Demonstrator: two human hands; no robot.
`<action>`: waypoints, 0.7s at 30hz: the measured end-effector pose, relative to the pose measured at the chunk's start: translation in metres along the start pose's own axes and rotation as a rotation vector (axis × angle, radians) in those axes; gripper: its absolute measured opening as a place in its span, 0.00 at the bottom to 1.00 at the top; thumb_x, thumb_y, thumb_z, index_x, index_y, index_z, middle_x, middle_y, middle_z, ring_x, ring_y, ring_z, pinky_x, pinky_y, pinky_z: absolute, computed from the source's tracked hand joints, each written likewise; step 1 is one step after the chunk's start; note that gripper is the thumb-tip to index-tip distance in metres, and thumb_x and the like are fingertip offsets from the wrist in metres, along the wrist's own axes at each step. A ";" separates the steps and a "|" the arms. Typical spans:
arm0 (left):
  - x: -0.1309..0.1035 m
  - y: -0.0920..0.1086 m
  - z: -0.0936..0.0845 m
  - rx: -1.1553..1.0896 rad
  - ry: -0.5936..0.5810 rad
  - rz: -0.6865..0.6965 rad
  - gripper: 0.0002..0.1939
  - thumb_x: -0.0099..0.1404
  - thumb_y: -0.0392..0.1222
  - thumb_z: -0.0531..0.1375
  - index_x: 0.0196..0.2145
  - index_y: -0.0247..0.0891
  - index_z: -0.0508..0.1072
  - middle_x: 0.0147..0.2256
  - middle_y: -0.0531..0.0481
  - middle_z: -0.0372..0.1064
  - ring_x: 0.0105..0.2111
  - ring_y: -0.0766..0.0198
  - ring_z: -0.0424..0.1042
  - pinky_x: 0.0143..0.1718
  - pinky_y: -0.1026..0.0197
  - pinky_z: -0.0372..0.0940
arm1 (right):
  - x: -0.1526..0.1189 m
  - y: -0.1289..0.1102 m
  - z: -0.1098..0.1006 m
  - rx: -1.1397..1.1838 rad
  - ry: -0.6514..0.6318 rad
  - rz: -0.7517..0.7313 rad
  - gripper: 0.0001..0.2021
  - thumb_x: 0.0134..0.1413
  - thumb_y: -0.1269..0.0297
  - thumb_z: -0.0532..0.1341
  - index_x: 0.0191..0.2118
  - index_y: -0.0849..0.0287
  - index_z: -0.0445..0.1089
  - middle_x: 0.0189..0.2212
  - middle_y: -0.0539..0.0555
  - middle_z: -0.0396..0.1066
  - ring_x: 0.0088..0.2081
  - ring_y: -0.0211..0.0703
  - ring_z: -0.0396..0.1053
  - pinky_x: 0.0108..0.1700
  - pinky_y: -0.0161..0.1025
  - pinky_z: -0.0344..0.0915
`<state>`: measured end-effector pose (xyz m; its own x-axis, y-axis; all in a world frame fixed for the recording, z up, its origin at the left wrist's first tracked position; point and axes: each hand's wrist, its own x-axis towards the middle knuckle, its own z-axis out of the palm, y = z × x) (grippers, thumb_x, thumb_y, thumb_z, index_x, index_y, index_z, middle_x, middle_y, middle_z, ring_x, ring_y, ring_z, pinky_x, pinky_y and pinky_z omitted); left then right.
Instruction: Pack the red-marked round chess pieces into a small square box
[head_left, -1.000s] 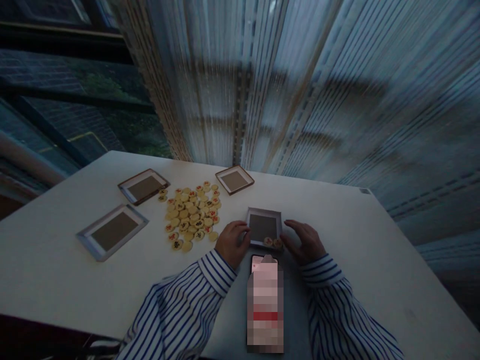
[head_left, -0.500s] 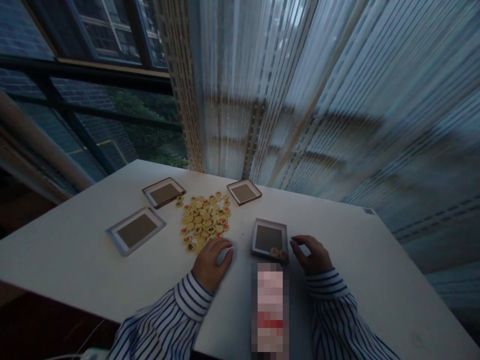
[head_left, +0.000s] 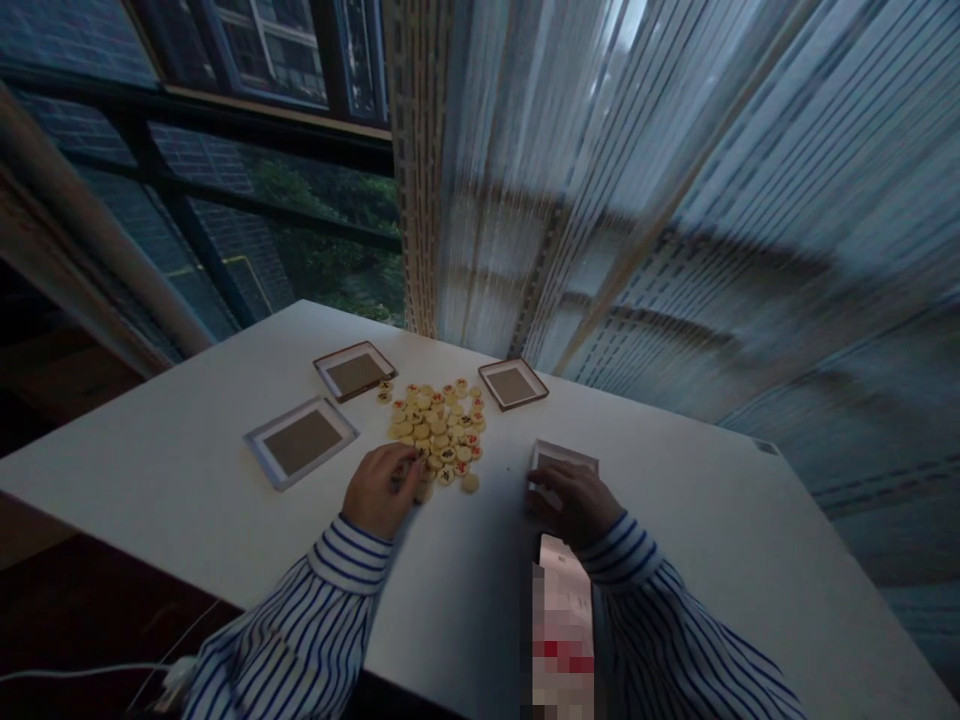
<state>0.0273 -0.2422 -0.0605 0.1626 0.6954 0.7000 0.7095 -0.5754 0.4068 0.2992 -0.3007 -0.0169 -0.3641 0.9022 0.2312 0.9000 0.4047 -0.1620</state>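
Note:
Round yellow Chinese chess pieces (head_left: 439,425), with red or black characters on some, lie in a loose pile on the white table. At the pile's near left edge is my left hand (head_left: 381,490), thumb and fingers closed around a chess piece (head_left: 418,454) that is partly hidden. My right hand (head_left: 576,500) reaches over the small open box (head_left: 586,462) at the right, with its fingers apart at the box's left side. It covers most of that box, so the contents are hidden. Nothing shows between the right fingers.
Three more shallow open boxes stand around the pile: a pale one (head_left: 301,442) at left, and two brown-edged ones, far left (head_left: 355,370) and far right (head_left: 513,384). A phone (head_left: 562,590), partly blurred, lies by my right forearm. String curtains (head_left: 600,200) hang behind the table (head_left: 690,520).
My left hand has moved left onto the pile's edge. From beside the right box, my right hand has swung left over it. The camera view has shifted slightly.

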 end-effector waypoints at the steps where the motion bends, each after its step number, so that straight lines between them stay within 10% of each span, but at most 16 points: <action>1: 0.003 0.000 0.002 0.004 -0.005 0.006 0.11 0.62 0.42 0.53 0.34 0.34 0.72 0.33 0.43 0.73 0.35 0.58 0.71 0.38 0.54 0.68 | 0.009 -0.006 -0.001 -0.018 -0.106 0.014 0.11 0.52 0.62 0.56 0.40 0.58 0.71 0.32 0.56 0.74 0.35 0.44 0.70 0.37 0.40 0.62; 8: 0.001 -0.006 0.015 -0.024 -0.028 0.005 0.11 0.63 0.42 0.51 0.34 0.36 0.73 0.37 0.43 0.73 0.39 0.56 0.70 0.41 0.50 0.66 | 0.066 -0.038 -0.001 -0.124 -0.452 0.078 0.17 0.54 0.61 0.54 0.49 0.57 0.66 0.42 0.57 0.71 0.44 0.46 0.68 0.42 0.40 0.61; 21: -0.003 -0.006 0.017 -0.054 0.026 0.000 0.09 0.62 0.40 0.53 0.33 0.37 0.72 0.33 0.45 0.74 0.36 0.58 0.72 0.38 0.52 0.68 | 0.110 -0.046 0.011 -0.176 -0.531 0.017 0.15 0.55 0.58 0.53 0.46 0.54 0.67 0.41 0.57 0.71 0.42 0.48 0.69 0.38 0.40 0.62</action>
<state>0.0342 -0.2336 -0.0752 0.1442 0.6844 0.7147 0.6716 -0.5981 0.4373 0.2149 -0.2190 0.0054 -0.3785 0.8783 -0.2922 0.9168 0.3991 0.0121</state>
